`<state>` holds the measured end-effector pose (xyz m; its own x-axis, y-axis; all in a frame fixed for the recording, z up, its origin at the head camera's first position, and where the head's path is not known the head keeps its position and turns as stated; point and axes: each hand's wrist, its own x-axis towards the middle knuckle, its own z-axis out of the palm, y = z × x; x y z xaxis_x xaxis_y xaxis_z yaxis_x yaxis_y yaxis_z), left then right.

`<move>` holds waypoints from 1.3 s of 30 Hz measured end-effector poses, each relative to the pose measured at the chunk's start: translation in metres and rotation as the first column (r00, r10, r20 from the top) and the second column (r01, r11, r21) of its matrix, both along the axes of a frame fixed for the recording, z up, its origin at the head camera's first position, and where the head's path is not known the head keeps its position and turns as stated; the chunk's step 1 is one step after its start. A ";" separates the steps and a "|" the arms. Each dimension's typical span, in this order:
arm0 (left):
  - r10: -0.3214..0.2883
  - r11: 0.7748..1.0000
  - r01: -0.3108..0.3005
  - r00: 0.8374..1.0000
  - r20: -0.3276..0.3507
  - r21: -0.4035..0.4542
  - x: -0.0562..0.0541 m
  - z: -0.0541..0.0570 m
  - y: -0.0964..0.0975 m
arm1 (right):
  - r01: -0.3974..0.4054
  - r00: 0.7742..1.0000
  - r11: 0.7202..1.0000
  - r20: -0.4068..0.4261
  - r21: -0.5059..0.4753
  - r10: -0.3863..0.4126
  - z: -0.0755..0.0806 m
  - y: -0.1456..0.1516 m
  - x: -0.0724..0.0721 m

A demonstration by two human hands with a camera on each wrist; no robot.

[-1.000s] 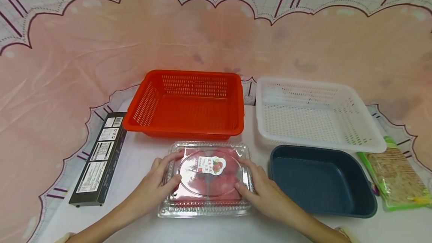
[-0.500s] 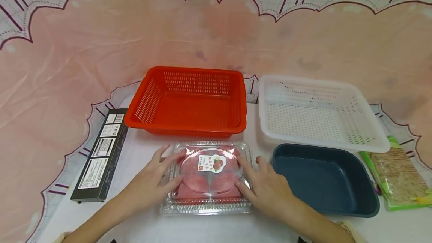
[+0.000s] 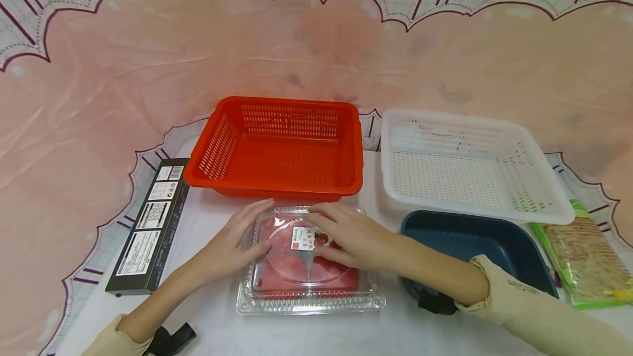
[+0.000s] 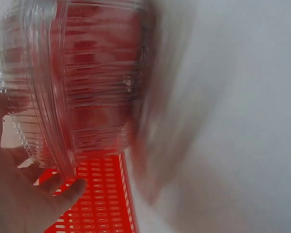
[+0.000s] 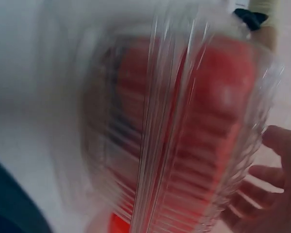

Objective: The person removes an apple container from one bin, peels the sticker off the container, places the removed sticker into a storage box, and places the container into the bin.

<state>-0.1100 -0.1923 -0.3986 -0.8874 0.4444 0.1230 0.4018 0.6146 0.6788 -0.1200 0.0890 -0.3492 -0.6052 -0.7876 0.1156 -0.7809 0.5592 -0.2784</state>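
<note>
A clear plastic clamshell box with red contents and a fruit label on its lid lies in the head view, in front of the red basket. My left hand is at the lid's left side, thumb and fingers spread, fingertips at the lid's edge. Across the right half of the lid reaches my right hand, its fingers fairly straight and partly covering the label. The left wrist view shows the box's ribbed side with the fingers beside its rim. In the right wrist view, the fingers lie along the lid.
Behind the box stands a red basket, with a white basket to its right. A dark blue tub sits under my right forearm. A long black box lies left, a clear-and-green packet right.
My right hand has moved left and inward over the lid, and its forearm now crosses the blue tub. My left hand has shifted slightly up, toward the lid's far edge.
</note>
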 end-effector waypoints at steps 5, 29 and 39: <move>-0.014 1.000 0.014 0.999 0.035 0.010 -0.001 0.001 0.002 | -0.060 0.997 0.998 0.055 0.024 0.059 0.001 -0.015 -0.013; -0.004 1.000 0.004 1.000 0.011 -0.008 -0.001 -0.003 0.003 | -0.112 0.993 0.990 -0.017 0.088 0.114 0.002 -0.034 -0.023; -0.006 1.000 0.006 1.000 0.014 -0.007 -0.001 -0.003 0.003 | -0.113 0.994 0.986 0.013 0.123 0.113 0.006 -0.042 -0.027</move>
